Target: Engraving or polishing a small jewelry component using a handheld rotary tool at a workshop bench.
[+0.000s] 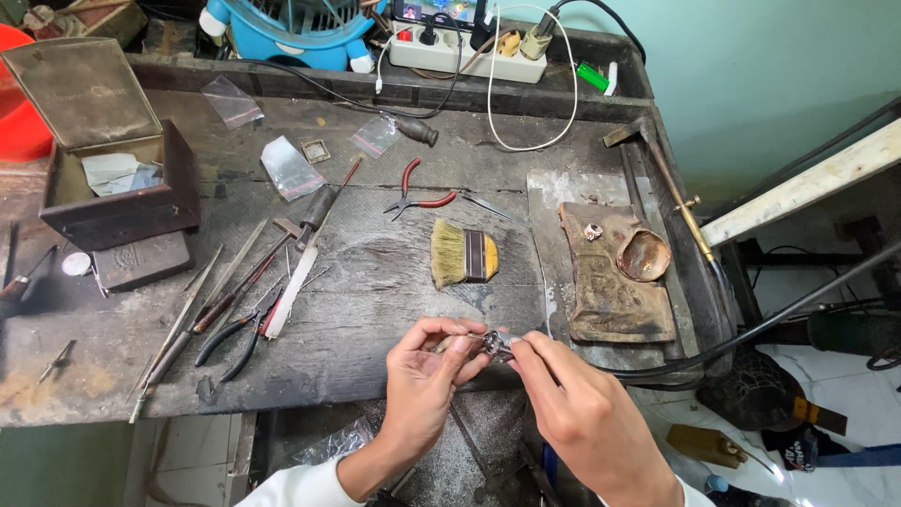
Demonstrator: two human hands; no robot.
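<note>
My left hand point(424, 377) and my right hand point(574, 413) meet over the near edge of a worn wooden workbench point(375, 282). Together they pinch a small shiny metal piece point(495, 343), perhaps a ring, between their fingertips. The left thumb and forefinger grip it from the left, the right fingers from the right. A small wide brush point(464, 253) lies on the bench just beyond the hands. Red-handled pliers point(419, 195) lie farther back.
Files, pliers and cutters point(235, 300) lie to the left. An open dark box point(113, 178) stands at far left. A scorched block point(610, 277) with a small ring and copper dish point(644, 255) sits right. A power strip point(469, 47) and blue fan point(291, 28) stand behind.
</note>
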